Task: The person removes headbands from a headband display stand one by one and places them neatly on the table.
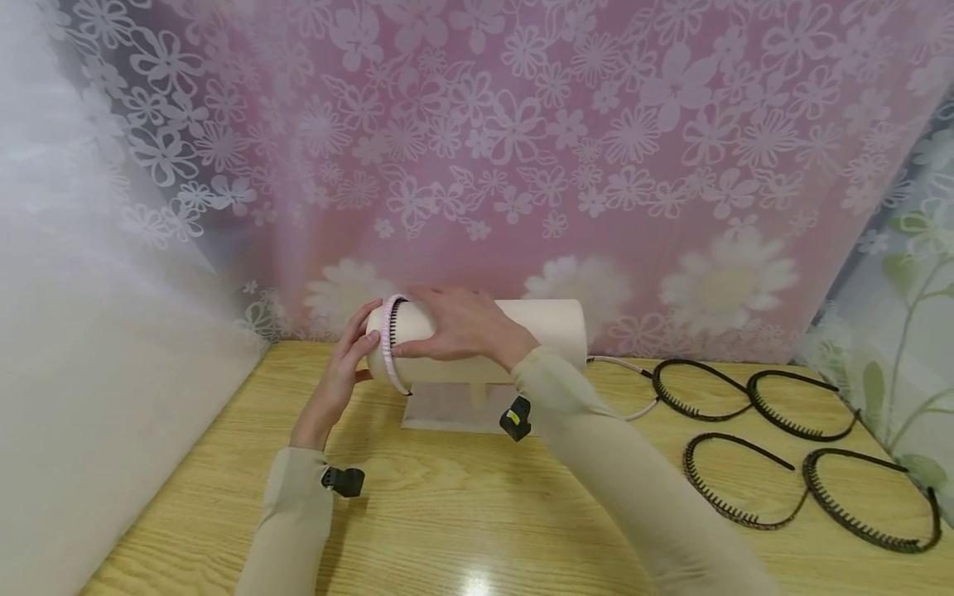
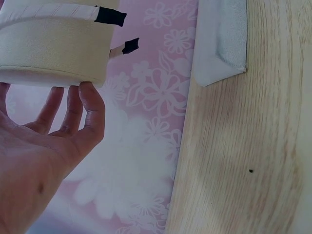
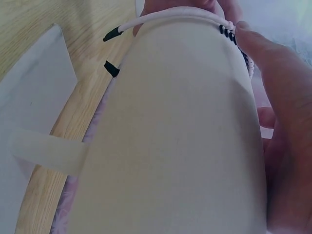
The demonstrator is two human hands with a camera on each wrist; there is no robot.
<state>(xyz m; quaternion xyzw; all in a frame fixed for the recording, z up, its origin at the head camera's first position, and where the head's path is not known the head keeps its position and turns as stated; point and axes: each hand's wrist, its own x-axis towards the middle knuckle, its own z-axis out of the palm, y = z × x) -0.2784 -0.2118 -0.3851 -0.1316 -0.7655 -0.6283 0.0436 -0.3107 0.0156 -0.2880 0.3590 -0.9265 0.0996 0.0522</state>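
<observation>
A cream padded cylinder [image 1: 542,327] lies sideways on a stand with a flat pale base [image 1: 455,407]. Round its left end sits a pink and white headband [image 1: 387,343] with dark comb teeth and black tips. My left hand [image 1: 339,379] holds that end, thumb in front and fingers behind; its bent fingertips touch the end's rim in the left wrist view. My right hand [image 1: 471,327] lies across the cylinder's top with fingers extended. Its thumb [image 3: 265,51] touches the headband's toothed edge; the tips of its other fingers are partly hidden.
Several dark toothed headbands [image 1: 872,501] lie on the wooden table [image 1: 417,513] at the right. A white headband [image 1: 622,361] is partly behind the cylinder's right end. A flowered pink curtain [image 1: 477,165] hangs close behind, with pale sheeting [image 1: 112,331] on the left.
</observation>
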